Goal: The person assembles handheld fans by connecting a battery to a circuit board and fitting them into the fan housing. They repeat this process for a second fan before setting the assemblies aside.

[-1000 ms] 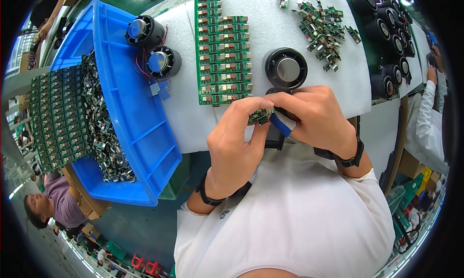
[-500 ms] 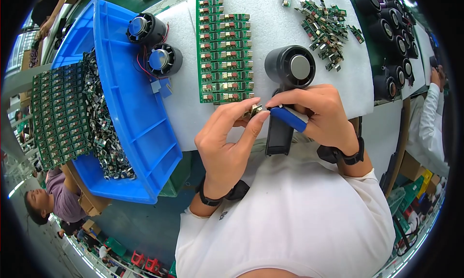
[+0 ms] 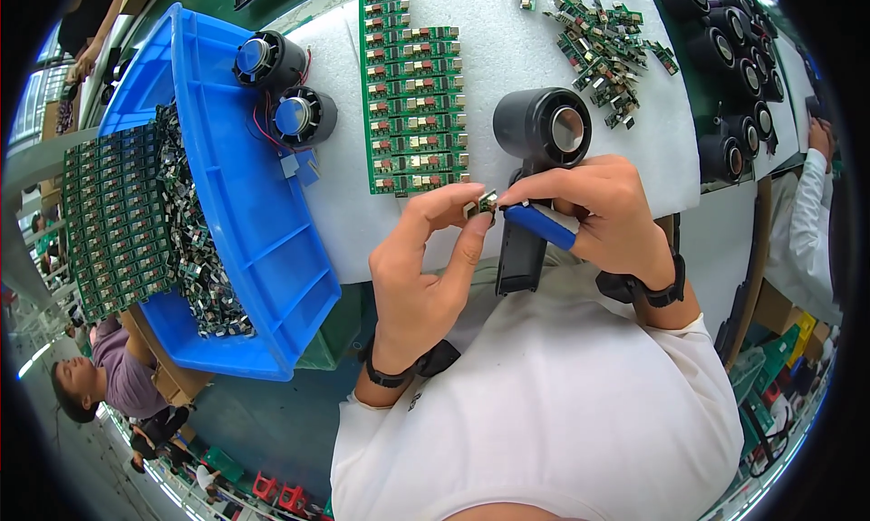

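Between the thumb and index finger of my left hand (image 3: pixel 419 263) is a small green circuit board (image 3: pixel 485 203) with metal parts. My right hand (image 3: pixel 603 215) is closed at the neck of a black hairdryer-shaped blower (image 3: pixel 526 127), its thumb wrapped in a blue cover (image 3: pixel 539 226). The right thumb and index tips meet close beside the small board; anything thin between them is too small to make out. The blower has a round head and a handle (image 3: pixel 521 265) pointing toward me. Left of it lies a panel of joined green circuit boards (image 3: pixel 417 109).
A white foam sheet (image 3: pixel 507 50) covers the table. Loose boards (image 3: pixel 607 59) are heaped at far right. Two black motor units (image 3: pixel 304 116) stand beside a blue bin (image 3: pixel 240 186) holding board panels and many small boards. Black cylinders (image 3: pixel 720 50) line the right side. Other people are nearby.
The small board in my left fingers has turned and shows more of its face. The blower's round head has tilted slightly. My right hand has hardly moved.
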A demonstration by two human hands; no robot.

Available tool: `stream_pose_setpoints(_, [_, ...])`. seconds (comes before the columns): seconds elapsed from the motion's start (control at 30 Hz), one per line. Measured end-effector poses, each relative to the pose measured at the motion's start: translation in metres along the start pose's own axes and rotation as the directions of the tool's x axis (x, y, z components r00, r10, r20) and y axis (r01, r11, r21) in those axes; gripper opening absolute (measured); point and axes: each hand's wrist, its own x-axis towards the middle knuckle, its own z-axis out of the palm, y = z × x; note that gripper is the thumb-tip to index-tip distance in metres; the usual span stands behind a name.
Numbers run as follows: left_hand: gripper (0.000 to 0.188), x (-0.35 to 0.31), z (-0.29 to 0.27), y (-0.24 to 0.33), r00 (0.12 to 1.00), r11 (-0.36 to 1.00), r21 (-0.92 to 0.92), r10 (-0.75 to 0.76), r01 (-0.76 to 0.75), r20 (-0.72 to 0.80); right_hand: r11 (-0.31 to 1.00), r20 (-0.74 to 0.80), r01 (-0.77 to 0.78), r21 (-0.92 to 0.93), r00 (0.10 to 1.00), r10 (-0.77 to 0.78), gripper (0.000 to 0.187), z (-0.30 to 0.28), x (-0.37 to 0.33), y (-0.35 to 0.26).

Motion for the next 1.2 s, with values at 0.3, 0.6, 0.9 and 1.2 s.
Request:
stream_pose_setpoints(0.3, [0.030,0.000,0.005,-0.001,0.967,0.873,-0.422,-0.253,0.243,0.032,0.984,-0.053,0.125,-0.127,0.990,-0.132,0.027,0.011,-0.003,0.005])
stream_pose_setpoints(0.6, [0.031,0.003,0.009,0.000,0.938,0.841,-0.429,-0.343,0.330,0.049,0.964,-0.059,0.200,-0.174,0.975,-0.213,0.033,0.018,-0.011,0.017])
stream_pose_setpoints(0.9, [0.030,-0.005,0.020,-0.017,0.976,0.989,0.094,0.127,-0.112,-0.178,0.959,0.026,0.197,-0.203,0.980,-0.196,0.035,0.009,0.003,0.009])
stream_pose_setpoints(1.2, [0.028,-0.011,0.008,-0.010,0.983,0.991,0.113,0.092,-0.075,-0.158,0.947,0.023,0.226,-0.229,0.974,-0.227,0.033,0.012,0.009,0.007])
